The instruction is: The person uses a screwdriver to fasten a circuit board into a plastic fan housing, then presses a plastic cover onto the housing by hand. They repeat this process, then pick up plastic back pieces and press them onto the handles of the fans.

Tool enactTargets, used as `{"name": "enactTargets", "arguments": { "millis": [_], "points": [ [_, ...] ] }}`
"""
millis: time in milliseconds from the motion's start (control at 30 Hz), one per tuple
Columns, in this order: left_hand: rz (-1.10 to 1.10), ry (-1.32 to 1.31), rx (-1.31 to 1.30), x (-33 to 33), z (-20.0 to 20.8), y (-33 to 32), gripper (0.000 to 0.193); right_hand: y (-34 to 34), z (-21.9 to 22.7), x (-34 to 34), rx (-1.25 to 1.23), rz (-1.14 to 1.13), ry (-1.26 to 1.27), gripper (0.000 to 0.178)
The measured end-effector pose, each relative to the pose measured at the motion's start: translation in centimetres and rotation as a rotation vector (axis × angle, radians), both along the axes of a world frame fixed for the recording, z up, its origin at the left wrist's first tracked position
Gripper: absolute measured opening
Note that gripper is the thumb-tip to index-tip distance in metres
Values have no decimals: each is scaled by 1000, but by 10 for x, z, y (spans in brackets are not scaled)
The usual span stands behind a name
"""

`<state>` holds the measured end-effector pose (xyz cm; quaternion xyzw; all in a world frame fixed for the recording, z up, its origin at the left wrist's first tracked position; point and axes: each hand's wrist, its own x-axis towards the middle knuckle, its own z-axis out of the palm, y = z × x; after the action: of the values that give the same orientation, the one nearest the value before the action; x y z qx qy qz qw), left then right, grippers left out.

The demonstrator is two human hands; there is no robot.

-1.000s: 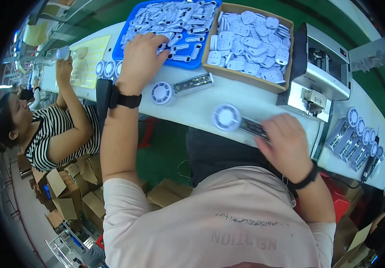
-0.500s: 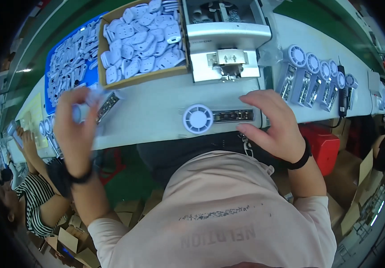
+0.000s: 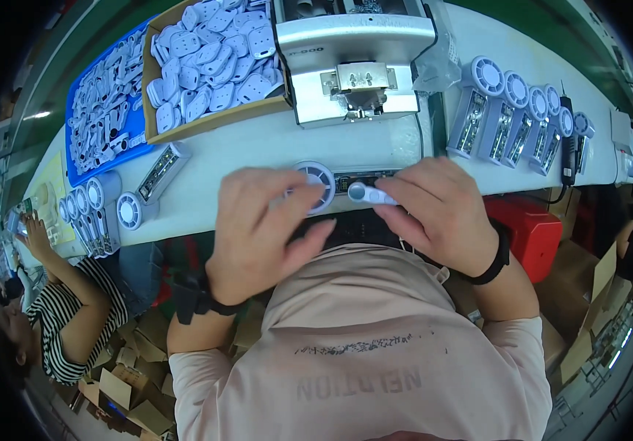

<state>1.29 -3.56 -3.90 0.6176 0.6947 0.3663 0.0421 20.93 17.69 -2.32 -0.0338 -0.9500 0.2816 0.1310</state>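
On the bench before me lies a handheld fan housing with a round slotted head (image 3: 319,184) and a narrow handle showing its circuit board (image 3: 346,181). My left hand (image 3: 261,220) is over the left side of the head, fingers apart and holding nothing; whether it touches the head, I cannot tell. Between the thumb and fingers of my right hand (image 3: 441,206) is a small white plastic cover (image 3: 370,194) with a round ring at one end. It is held just in front of the handle, hiding part of it.
A carton of white plastic shells (image 3: 217,62) and a blue tray of narrow parts (image 3: 103,165) stand at the back left. A silver press (image 3: 360,55) is ahead. More fan housings stand right (image 3: 471,121) and left (image 3: 158,176). A co-worker's hand (image 3: 36,237) shows at far left.
My left hand has left a fan housing at the left and moved right to the middle one. My right hand, empty before, now holds the small cover. The view has shifted slightly.
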Motion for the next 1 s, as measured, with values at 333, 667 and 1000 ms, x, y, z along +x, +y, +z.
{"name": "enactTargets", "arguments": {
  "millis": [333,667,1000],
  "points": [
    [-86,-55,-73,3,-24,33,46,5,-10,-21,158,113,-68,31],
    [-148,-48,-67,-1,-31,39,36,6,-29,-17,76,59,12,38],
    [-160,-94,-56,-1,-32,38,38,12,-34,-10,44,120,78,34]
  ]
}}
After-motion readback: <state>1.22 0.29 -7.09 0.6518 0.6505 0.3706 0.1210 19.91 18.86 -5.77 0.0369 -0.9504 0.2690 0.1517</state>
